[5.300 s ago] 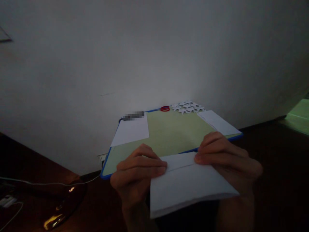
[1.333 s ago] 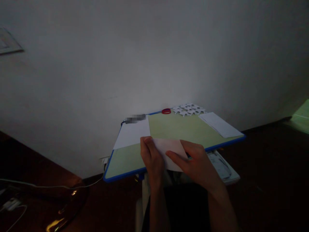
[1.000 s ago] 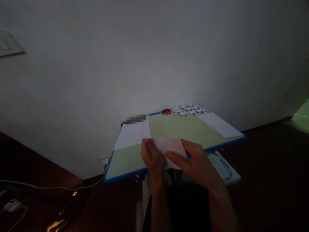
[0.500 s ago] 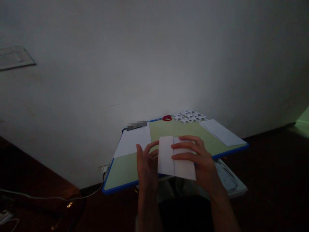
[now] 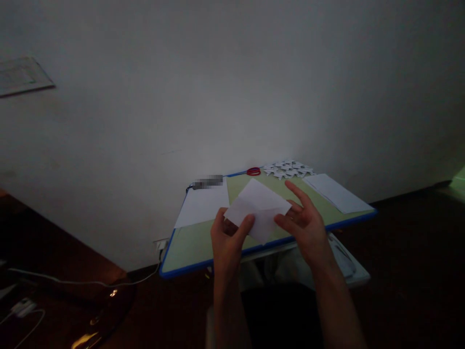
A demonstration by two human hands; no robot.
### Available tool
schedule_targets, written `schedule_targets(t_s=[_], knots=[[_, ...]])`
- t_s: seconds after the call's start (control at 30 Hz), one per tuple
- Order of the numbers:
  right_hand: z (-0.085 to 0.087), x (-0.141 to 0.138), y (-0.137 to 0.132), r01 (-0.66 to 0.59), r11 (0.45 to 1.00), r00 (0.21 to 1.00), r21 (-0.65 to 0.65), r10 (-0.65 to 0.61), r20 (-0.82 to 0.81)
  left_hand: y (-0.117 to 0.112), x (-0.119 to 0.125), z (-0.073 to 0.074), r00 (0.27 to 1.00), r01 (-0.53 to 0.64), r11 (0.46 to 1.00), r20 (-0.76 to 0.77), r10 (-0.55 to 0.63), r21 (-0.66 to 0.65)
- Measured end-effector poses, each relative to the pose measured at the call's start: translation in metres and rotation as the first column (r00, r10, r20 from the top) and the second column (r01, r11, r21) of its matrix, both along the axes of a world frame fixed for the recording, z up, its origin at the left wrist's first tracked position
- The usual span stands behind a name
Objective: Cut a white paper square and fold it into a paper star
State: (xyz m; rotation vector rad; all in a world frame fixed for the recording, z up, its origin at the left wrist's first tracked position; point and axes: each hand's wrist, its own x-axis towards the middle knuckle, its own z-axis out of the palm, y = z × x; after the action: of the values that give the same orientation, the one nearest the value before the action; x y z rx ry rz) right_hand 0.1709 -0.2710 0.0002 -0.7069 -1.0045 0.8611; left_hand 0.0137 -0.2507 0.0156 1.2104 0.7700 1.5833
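Note:
I hold a folded white paper (image 5: 258, 211) above the front edge of a small green-topped table with a blue rim (image 5: 189, 245). My left hand (image 5: 228, 240) pinches the paper's left corner between thumb and fingers. My right hand (image 5: 304, 224) supports the right side, its index finger stretched out behind the sheet and the other fingers curled at its edge. The paper is turned so that one corner points away from me.
On the table lie a white sheet (image 5: 203, 203) at the left, another white sheet (image 5: 337, 193) at the right, red-handled scissors (image 5: 253, 171) and a pile of white paper cut-outs (image 5: 288, 169) at the back. A cable (image 5: 72, 282) runs over the dark floor at the left. A pale wall stands behind.
The paper was pressed flat on the table under both hands half a second ago; now it is lifted and rotated, and the right hand's fingers have spread.

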Motion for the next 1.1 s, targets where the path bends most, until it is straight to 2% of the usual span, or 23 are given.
schedule_targets(t_s=[0.1,0.2,0.4,0.6,0.73,0.97,1.1], knots=[[0.002,-0.011,0.002,0.017,1.000,0.994,0.002,-0.016,-0.106,-0.001,0.003,-0.001,1.000,0.009,0.999,0.027,-0.010,0.038],[0.002,-0.015,0.002,-0.012,0.999,0.994,-0.031,0.009,-0.106,-0.002,0.002,-0.002,1.000,0.010,1.000,0.007,-0.010,0.025],[0.000,-0.007,-0.004,-0.078,0.993,0.994,-0.089,0.070,-0.086,-0.001,-0.005,0.000,0.986,-0.089,0.993,-0.137,0.099,0.078],[-0.002,-0.010,-0.007,-0.119,0.973,0.990,-0.200,0.101,-0.095,-0.012,-0.002,0.008,0.981,-0.013,0.996,-0.191,0.029,0.083],[-0.003,-0.009,-0.006,-0.135,0.978,0.989,-0.158,0.125,-0.077,-0.013,-0.004,0.009,0.978,-0.016,0.996,-0.205,0.033,0.085],[0.004,-0.003,-0.006,-0.048,0.999,0.985,0.010,0.046,0.167,-0.012,-0.008,0.009,0.973,0.039,0.999,-0.230,-0.030,0.033],[0.004,0.002,-0.009,-0.075,0.996,0.978,-0.037,0.081,0.194,-0.012,-0.009,0.008,0.968,0.064,0.998,-0.243,-0.058,0.015]])
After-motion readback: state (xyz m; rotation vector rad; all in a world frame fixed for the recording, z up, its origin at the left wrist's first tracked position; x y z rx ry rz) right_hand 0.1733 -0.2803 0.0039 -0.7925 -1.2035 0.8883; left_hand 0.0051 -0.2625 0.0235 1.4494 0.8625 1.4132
